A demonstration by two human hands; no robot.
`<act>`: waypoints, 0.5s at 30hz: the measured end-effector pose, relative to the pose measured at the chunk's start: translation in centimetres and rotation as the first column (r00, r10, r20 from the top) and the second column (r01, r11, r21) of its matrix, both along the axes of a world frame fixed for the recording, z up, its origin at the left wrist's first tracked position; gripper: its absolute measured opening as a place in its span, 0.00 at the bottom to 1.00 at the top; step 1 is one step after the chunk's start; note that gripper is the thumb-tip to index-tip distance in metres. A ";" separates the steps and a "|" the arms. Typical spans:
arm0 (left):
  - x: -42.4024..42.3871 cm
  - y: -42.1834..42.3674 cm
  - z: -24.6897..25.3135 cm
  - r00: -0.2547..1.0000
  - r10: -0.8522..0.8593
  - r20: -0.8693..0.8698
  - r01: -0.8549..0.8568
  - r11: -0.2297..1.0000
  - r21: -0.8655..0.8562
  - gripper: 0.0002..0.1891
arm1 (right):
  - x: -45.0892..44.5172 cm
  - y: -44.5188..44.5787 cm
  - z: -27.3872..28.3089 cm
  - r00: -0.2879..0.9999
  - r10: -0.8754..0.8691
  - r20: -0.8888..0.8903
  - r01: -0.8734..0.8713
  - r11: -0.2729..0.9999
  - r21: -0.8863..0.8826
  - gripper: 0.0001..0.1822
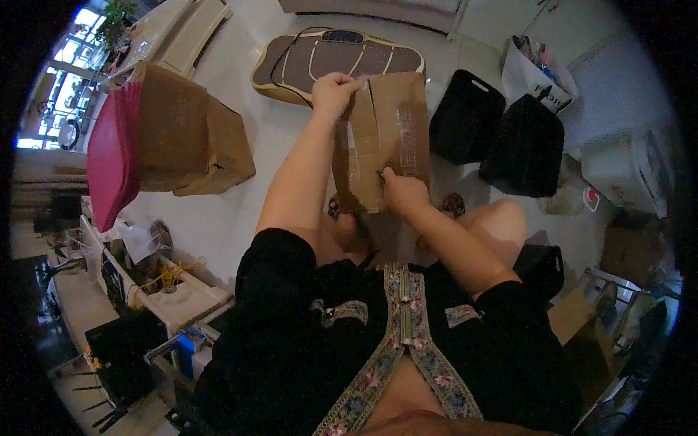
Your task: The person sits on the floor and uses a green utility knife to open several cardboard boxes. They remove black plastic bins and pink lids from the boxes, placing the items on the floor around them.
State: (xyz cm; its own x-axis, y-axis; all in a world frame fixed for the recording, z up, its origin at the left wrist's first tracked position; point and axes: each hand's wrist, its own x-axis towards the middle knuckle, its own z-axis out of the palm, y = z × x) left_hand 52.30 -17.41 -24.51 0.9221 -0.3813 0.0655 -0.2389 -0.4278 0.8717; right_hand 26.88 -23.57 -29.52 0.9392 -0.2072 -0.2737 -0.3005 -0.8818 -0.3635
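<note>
A brown cardboard box (402, 117) stands before me between my legs, with its top flaps facing up. A dark gap runs between the flaps, and strips of clear tape (353, 158) lie along the left one. My left hand (334, 97) pinches the box's far left corner, beside a shiny bit of tape. Whether it grips the cardboard or only the tape is hard to make out. Near the box's closer edge, my right hand (406, 192) is closed around a small tool with a green tip (380, 175), mostly hidden by the fingers. The tip touches or nearly touches the flap.
Beyond the box lies a brown massage cushion (338, 57) with a cord. Left stands a large cardboard box (174, 131) beside pink stacked sheets (112, 158). To the right are black bins (468, 117), a white bag (537, 76) and a translucent tub (621, 171). A cluttered table (185, 300) is near left.
</note>
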 end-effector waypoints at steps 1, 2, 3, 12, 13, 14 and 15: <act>-0.1 0.2 -0.1 1.000 0.008 -0.016 -0.008 1.000 -0.030 0.13 | -1.1 0.0 -1.1 0.999 0.038 -0.005 -0.038 0.999 0.013 0.10; -0.1 0.4 -0.1 0.999 0.014 -0.033 -0.016 0.998 -0.059 0.13 | -2.6 0.5 -2.2 0.998 0.064 -0.012 -0.063 0.998 0.026 0.10; -0.2 0.3 -0.2 0.999 0.018 -0.051 -0.022 0.995 -0.094 0.13 | -4.5 1.1 -3.3 0.996 0.087 -0.021 -0.086 0.996 0.033 0.10; -0.9 0.1 3.4 0.884 -0.390 0.257 0.191 0.805 0.562 0.23 | -0.8 -2.5 3.0 0.955 -0.228 0.190 0.215 0.973 0.090 0.12; -1.4 -0.2 4.1 0.857 -0.457 0.239 0.212 0.735 0.644 0.25 | 0.2 -2.9 3.1 0.945 -0.245 0.215 0.231 0.969 0.088 0.12; -1.3 -0.6 4.2 0.856 -0.485 0.178 0.251 0.692 0.677 0.25 | 1.0 -3.2 3.0 0.935 -0.261 0.240 0.247 0.965 0.086 0.12; -0.6 -0.5 4.0 0.858 -0.499 0.119 0.278 0.647 0.710 0.25 | 1.9 -3.1 3.0 0.926 -0.267 0.269 0.251 0.964 0.090 0.11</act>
